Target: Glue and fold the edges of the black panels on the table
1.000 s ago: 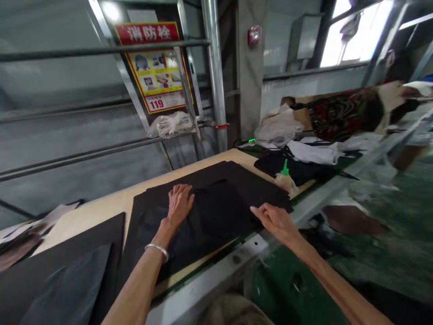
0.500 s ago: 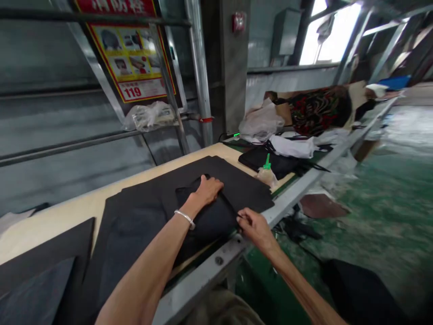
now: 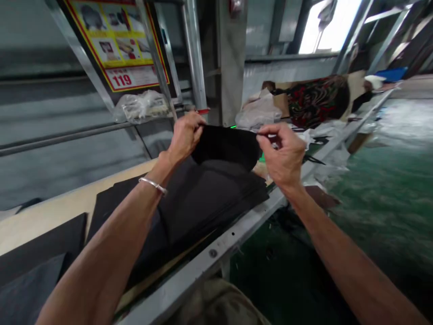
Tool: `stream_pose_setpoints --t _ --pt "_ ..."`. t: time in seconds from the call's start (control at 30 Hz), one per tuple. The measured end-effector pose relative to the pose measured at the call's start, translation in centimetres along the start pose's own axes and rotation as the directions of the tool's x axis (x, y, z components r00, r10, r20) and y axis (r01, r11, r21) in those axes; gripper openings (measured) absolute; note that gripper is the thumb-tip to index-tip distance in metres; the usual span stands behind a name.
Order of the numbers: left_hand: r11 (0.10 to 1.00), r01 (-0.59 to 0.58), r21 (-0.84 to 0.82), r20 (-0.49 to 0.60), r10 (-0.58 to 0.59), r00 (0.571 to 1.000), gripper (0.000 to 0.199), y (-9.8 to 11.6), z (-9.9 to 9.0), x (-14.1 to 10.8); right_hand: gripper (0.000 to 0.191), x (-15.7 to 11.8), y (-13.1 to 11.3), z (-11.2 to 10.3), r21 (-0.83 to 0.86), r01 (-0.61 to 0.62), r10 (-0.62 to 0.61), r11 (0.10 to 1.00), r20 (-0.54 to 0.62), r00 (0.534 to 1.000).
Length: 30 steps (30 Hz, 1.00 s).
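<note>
My left hand (image 3: 184,137) and my right hand (image 3: 282,153) pinch opposite corners of a thin black fabric piece (image 3: 225,146), holding it up in the air above the table. Its lower part curves down and out of sight behind the stack. Beneath it lies a stack of black fabric sheets (image 3: 209,198) on the pale wooden tabletop (image 3: 57,221). A silver bangle (image 3: 153,185) circles my left wrist.
A grey metal rail (image 3: 203,257) runs along the table's near edge, above a green floor. Further along the table are a white plastic bag (image 3: 257,115) and a patterned cloth (image 3: 318,101). Black sheets (image 3: 43,253) lie at the lower left.
Both hands have lifted the black piece off the stack and raised it. The view has tilted and moved up slightly.
</note>
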State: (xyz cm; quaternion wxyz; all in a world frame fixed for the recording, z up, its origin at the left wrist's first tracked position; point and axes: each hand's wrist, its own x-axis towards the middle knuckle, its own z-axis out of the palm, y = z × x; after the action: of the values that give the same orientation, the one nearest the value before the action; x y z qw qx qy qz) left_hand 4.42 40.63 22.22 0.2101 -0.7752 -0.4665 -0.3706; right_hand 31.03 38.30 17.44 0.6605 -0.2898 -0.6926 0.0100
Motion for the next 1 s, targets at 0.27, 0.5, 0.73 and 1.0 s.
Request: stream_pose_setpoints --t 0.27,0.5,0.73,1.0 --pt "0.991 0.115 -0.069 0.007 -0.115 0.993 0.027 -0.9 1.8 -6.4 0.012 -7.0 1.4 1.8 0.045 0.317 -0.306 0.947 0.423 0.853" --pt "0.979 0.197 -0.058 0.151 -0.187 0.971 0.028 -1.3 6.8 -14.9 0.019 -15.5 4.4 3.9 0.007 0.261 -0.193 0.965 0.692 0.696" --pt "0.973 0.225 -0.046 0.209 -0.211 0.955 0.027 -2.4 7.6 -14.7 0.026 -14.8 3.6 4.1 -0.005 0.343 -0.233 0.939 0.725 0.648" --pt "0.946 0.322 -0.039 0.233 -0.304 0.924 0.027 -2.7 9.3 -16.7 0.02 -14.3 2.8 4.1 -0.005 0.454 -0.303 0.891 0.738 0.603"
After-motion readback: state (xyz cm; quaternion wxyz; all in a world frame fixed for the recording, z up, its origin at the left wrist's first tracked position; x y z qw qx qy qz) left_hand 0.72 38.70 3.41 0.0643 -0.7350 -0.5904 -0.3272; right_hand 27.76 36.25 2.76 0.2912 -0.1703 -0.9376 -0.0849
